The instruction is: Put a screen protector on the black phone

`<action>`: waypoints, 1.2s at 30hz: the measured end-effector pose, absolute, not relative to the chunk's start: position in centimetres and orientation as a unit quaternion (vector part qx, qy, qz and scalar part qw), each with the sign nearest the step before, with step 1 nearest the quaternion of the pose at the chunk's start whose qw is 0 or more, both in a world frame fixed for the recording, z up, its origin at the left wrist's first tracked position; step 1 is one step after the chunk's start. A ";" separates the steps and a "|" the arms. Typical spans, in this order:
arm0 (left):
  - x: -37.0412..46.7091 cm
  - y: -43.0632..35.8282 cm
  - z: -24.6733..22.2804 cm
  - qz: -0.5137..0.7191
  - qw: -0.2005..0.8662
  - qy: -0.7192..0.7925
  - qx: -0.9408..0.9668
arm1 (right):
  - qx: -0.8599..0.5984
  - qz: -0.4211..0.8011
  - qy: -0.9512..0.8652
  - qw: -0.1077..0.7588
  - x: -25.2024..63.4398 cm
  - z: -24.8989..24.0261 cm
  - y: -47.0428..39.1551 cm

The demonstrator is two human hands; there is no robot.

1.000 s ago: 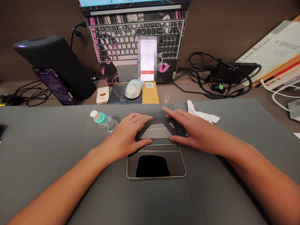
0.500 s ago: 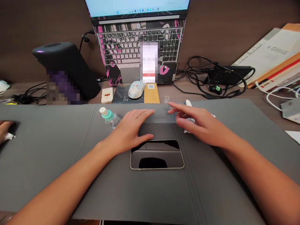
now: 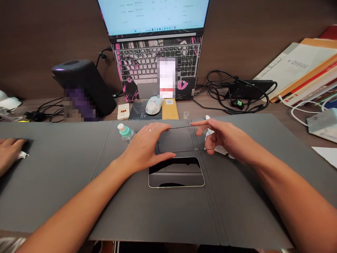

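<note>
A clear screen protector edged with a thin black line hangs over a black-faced phone rimmed in pale silver. The mat is plain dark grey. The laptop wears a pink, black and white cartoon skin. The small bottle has a mint-green collar and white cap. The mouse is pale blue, patterned.
</note>
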State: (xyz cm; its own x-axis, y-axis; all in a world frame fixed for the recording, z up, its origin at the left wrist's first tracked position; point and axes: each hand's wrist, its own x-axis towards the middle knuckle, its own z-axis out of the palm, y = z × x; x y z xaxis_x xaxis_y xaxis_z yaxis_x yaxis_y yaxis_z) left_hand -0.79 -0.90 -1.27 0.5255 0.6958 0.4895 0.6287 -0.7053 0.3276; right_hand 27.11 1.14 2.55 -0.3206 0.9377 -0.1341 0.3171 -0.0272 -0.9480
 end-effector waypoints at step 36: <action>-1.7 -0.3 -0.6 0.301 0.256 0.336 0.855 | -0.264 0.045 -0.958 0.098 24.1 0.7 -2.6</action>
State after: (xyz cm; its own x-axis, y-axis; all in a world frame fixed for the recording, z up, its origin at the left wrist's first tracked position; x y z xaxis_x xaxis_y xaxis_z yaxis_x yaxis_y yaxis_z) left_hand -1.72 -0.33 -0.56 0.5930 0.7288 0.3424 0.4201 -0.6428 0.6405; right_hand 24.14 -2.64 0.69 -0.8412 0.5151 0.1641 0.4977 0.8564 -0.1374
